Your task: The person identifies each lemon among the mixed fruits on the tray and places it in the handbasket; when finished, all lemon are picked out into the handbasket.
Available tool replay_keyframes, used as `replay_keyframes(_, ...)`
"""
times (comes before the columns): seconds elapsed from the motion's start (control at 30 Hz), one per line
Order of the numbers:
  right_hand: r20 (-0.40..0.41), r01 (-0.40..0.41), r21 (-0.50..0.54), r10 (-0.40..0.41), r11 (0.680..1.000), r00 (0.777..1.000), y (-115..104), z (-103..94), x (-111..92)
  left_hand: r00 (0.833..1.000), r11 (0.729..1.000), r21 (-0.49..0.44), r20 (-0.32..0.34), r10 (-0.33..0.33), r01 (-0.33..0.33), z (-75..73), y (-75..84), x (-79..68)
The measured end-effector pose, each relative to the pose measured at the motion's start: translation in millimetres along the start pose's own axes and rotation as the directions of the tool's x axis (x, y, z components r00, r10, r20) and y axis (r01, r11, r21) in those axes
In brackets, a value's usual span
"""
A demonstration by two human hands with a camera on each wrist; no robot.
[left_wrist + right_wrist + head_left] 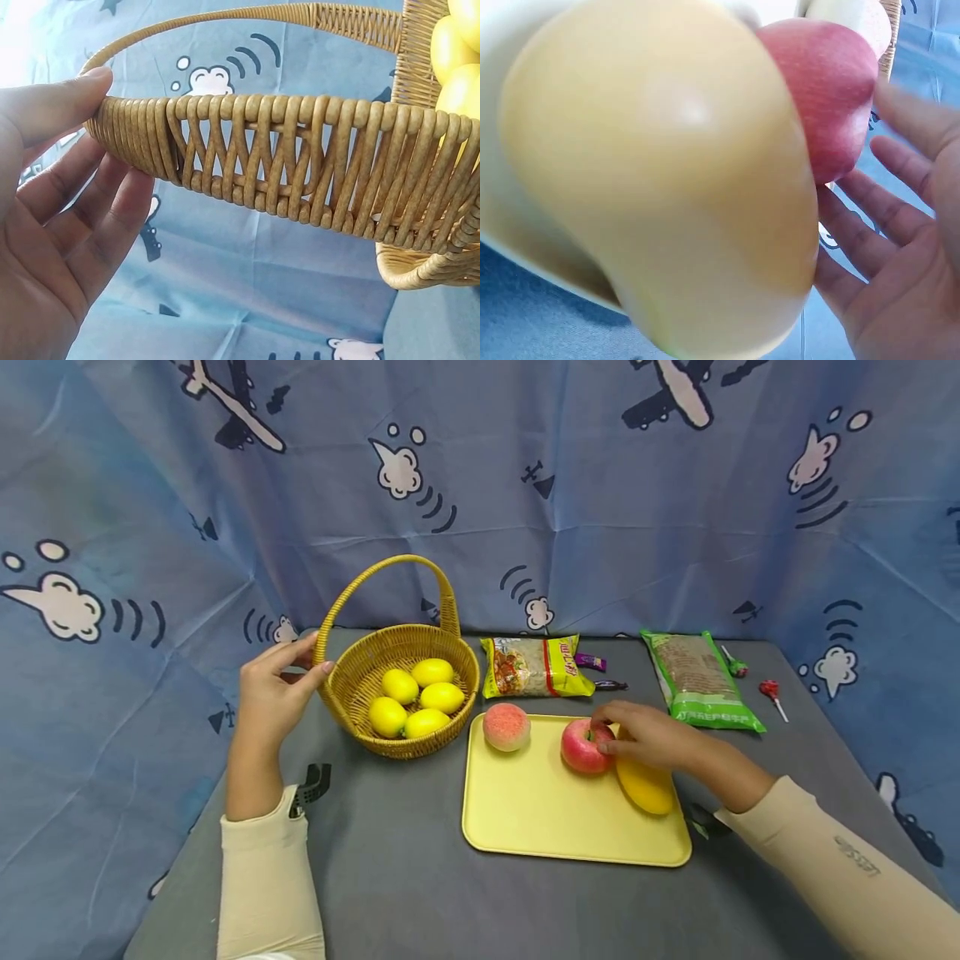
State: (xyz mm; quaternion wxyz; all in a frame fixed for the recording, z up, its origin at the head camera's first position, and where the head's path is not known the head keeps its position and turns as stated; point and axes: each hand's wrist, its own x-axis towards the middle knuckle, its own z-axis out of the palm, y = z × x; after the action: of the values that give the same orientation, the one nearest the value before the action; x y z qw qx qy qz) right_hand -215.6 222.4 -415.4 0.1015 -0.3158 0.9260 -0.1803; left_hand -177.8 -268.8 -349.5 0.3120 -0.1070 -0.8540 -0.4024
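A wicker basket (pixel 405 749) with several lemons (pixel 442 697) inside stands at the left. My left hand (pixel 273 689) pinches its tall handle (pixel 247 154) between thumb and fingers. On the yellow tray (pixel 555 818) lie a peach (pixel 506 727), a red apple (pixel 583 748) and a yellow mango (pixel 645 787). My right hand (pixel 645 735) reaches over the mango, its spread fingers and thumb at the right side of the apple. In the right wrist view the mango (pixel 675 180) fills much of the picture and the apple (pixel 825 97) shows behind it.
Behind the tray lie a yellow food packet (pixel 536 667), a purple-wrapped sweet (pixel 590 662) and a dark-wrapped sweet (pixel 611 685). A green-edged packet (pixel 697 681) and two lollipops, one green (pixel 737 667) and one red (pixel 769 688), are at the right. A patterned blue curtain (pixel 480 468) surrounds the grey table.
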Motion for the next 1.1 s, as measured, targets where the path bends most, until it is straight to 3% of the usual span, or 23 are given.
replay_keyframes(0.17,0.026,-0.058,-0.006,0.058,0.998,0.998,-6.9,1.3,3.7,1.0,1.0,0.013,0.001,0.001,-0.001,-2.5,-1.8,1.9)
replay_keyframes(0.8,0.05,-0.089,-0.003,0.089,0.996,0.995,-9.9,11.6,12.8,1.0,1.0,0.023,0.005,-0.004,0.004,-0.1,-4.3,2.3)
replay_keyframes(0.93,0.029,-0.115,0.004,0.115,0.993,0.993,-12.3,11.1,11.2,0.998,0.992,0.114,0.012,0.057,-0.058,-1.9,-2.0,2.0)
replay_keyframes(1.0,-0.008,-0.122,-0.001,0.122,0.993,0.993,-13.1,9.6,8.8,0.993,0.978,0.178,-0.021,0.116,-0.111,-4.1,3.9,1.6)
replay_keyframes(1.1,-0.071,-0.131,-0.011,0.13,0.991,0.989,-13.2,6.2,3.5,0.967,0.944,0.264,-0.108,0.231,-0.196,-7.7,17.6,0.3)
